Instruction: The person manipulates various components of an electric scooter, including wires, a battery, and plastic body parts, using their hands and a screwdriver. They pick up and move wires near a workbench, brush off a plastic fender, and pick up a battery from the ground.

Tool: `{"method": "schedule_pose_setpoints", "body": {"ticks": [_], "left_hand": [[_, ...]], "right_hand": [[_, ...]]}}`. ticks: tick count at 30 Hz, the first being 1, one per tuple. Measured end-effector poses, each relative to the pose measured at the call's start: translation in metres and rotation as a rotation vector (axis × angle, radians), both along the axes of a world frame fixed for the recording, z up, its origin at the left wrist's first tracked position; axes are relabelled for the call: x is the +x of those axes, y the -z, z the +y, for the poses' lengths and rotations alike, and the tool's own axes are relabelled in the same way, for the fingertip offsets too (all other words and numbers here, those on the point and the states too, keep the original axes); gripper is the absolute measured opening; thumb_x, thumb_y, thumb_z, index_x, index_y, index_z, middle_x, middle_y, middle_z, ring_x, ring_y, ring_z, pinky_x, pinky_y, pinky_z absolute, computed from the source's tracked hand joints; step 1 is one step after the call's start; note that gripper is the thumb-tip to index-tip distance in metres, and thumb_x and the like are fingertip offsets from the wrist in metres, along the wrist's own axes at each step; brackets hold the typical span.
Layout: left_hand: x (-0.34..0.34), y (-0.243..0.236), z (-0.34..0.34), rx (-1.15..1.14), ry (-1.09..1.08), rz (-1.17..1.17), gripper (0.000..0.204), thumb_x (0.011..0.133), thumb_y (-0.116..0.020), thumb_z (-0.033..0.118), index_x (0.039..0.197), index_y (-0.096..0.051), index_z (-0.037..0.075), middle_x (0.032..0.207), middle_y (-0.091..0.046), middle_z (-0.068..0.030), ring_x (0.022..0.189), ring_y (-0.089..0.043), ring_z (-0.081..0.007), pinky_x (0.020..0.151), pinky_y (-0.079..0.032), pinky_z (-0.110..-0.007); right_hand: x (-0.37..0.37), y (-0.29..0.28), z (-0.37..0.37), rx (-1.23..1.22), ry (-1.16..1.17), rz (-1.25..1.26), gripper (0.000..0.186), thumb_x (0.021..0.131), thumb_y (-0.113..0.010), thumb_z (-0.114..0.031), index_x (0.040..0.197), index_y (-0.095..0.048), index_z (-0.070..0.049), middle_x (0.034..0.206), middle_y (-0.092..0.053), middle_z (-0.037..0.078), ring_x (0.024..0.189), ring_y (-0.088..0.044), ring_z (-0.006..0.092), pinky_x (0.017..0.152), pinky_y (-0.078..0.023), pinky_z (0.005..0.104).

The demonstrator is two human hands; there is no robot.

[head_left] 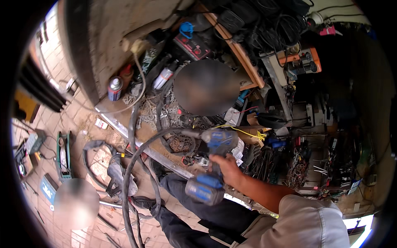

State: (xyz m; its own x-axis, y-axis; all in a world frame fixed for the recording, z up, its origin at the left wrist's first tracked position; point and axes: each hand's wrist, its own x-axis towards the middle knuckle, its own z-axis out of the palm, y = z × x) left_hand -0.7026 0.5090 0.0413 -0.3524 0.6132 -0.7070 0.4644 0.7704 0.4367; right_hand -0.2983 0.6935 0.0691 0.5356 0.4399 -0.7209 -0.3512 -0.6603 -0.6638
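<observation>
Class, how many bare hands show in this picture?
1: the right hand, right of centre, gripping the handle of the blue power tool. The left hand does not show; others may be hidden.

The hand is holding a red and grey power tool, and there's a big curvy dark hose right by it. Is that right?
Almost! The power tool isn't red and grey: the head view shows it is blue and grey. The hand is holding it, and the big curvy dark hose is right by it, just as you said.
</observation>
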Motion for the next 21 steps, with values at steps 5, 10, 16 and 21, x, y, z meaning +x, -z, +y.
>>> {"method": "schedule_pose_setpoints", "body": {"ticks": [5,10,16,21], "left_hand": [[0.012,-0.003,0.011,-0.105,-0.007,-0.09,0.032,0.083,-0.066,0.03,0.087,-0.069,-0.001,0.056,-0.051,-0.0007,0.048,-0.034,-0.0091,0.043,-0.027,-0.029],[0.033,0.023,0.011,-0.144,0.135,0.019,0.041,0.083,-0.063,0.037,0.08,-0.068,-0.004,0.055,-0.057,-0.0077,0.048,-0.044,-0.013,0.045,-0.033,-0.032],[0.07,0.041,0.037,-0.26,0.17,0.08,0.042,0.084,-0.062,0.036,0.073,-0.066,-0.004,0.053,-0.057,-0.0082,0.049,-0.048,-0.0141,0.047,-0.038,-0.032],[0.114,0.003,0.074,-0.145,-0.049,-0.024,0.036,0.077,-0.071,0.029,0.072,-0.056,-0.003,0.049,-0.05,-0.0041,0.044,-0.047,-0.0128,0.043,-0.038,-0.034]], "right_hand": [[0.135,0.062,0.033,0.4,0.353,-0.356,0.014,0.079,-0.066,-0.01,0.086,-0.055,-0.008,0.069,-0.055,0.003,0.055,-0.053,0.0161,0.049,-0.045,0.0297],[0.288,0.107,0.097,0.578,0.43,-0.729,0.02,0.079,-0.064,-0.008,0.09,-0.048,-0.005,0.068,-0.053,0.005,0.055,-0.051,0.0158,0.05,-0.042,0.0317],[0.361,0.096,0.174,0.712,0.153,-0.738,0.027,0.087,-0.059,-0.016,0.11,-0.052,-0.004,0.08,-0.054,0.005,0.067,-0.05,0.0134,0.062,-0.044,0.0358],[0.412,0.109,0.172,0.382,-0.156,-0.838,0.028,0.086,-0.058,-0.02,0.103,-0.057,0.001,0.094,-0.057,0.013,0.081,-0.054,0.0212,0.072,-0.045,0.0372]]}}
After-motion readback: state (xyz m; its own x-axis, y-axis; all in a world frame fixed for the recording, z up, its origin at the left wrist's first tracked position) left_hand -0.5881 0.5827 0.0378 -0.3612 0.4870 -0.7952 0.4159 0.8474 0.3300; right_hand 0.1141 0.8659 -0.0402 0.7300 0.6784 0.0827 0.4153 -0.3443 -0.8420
